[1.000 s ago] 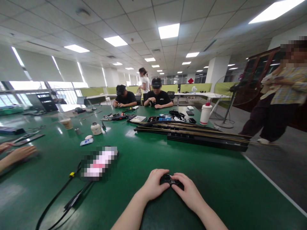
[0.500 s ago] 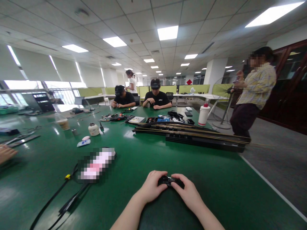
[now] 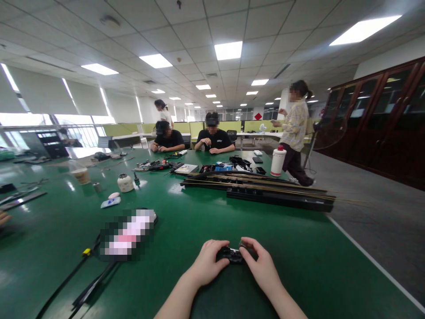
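Note:
A small black part (image 3: 233, 255) with shiny metal bits along its top is held just over the green table, close in front of me. My left hand (image 3: 210, 259) is closed around its left end, thumb below and fingers above. At the other end, my right hand (image 3: 260, 261) pinches with thumb and index finger at the upper right edge. Something dark shows between those fingertips, and I cannot make out whether it is separate from the black part.
A blurred-out screen (image 3: 128, 235) with black cables lies to the left. Long black rails (image 3: 282, 199) with thin brass-coloured rods stretch across the right. Beyond them are tools, small black boxes and a white bottle (image 3: 278, 160). Two people sit opposite; another person (image 3: 295, 128) walks at right.
My right hand has shifted from covering the part's right end to its upper edge, showing more of the part. The view turned slightly; the person at right moved left.

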The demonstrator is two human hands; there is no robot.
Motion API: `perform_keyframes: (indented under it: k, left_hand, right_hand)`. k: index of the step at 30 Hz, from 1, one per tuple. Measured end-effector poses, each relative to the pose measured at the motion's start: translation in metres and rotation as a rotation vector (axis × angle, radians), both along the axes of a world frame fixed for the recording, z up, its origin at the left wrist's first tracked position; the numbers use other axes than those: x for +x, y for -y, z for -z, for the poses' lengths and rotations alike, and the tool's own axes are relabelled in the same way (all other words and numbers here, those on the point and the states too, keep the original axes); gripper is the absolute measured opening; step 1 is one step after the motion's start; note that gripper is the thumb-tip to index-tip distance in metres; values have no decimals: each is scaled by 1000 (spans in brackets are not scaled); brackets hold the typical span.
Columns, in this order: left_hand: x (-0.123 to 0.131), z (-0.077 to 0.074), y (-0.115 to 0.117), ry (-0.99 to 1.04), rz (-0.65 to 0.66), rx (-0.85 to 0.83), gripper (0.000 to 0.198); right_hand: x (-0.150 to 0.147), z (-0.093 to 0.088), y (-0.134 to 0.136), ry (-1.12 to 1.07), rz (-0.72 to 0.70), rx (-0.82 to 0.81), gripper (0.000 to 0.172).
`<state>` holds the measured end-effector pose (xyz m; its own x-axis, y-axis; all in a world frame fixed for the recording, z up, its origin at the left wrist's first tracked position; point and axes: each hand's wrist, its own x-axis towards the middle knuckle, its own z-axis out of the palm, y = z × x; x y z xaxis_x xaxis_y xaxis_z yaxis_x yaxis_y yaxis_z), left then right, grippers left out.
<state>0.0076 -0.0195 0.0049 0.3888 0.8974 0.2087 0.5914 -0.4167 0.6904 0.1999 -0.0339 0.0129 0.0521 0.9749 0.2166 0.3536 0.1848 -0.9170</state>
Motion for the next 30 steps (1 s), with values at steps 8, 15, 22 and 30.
perform_keyframes:
  k: [8, 15, 22, 30]
  left_hand:
    - [-1, 0, 0, 2, -1, -9, 46]
    - [-2, 3, -1, 4, 9, 0, 45]
    - [-2, 1, -1, -2, 1, -15, 45]
    - [-2, -1, 0, -11, -4, -23, 45]
  right_hand:
    - [1, 4, -2, -41, 88, 71, 35]
    - [0, 7, -4, -167, 152, 107, 40]
    - [1, 10, -6, -218, 175, 112, 40]
    - [1, 10, -6, -259, 204, 124, 39]
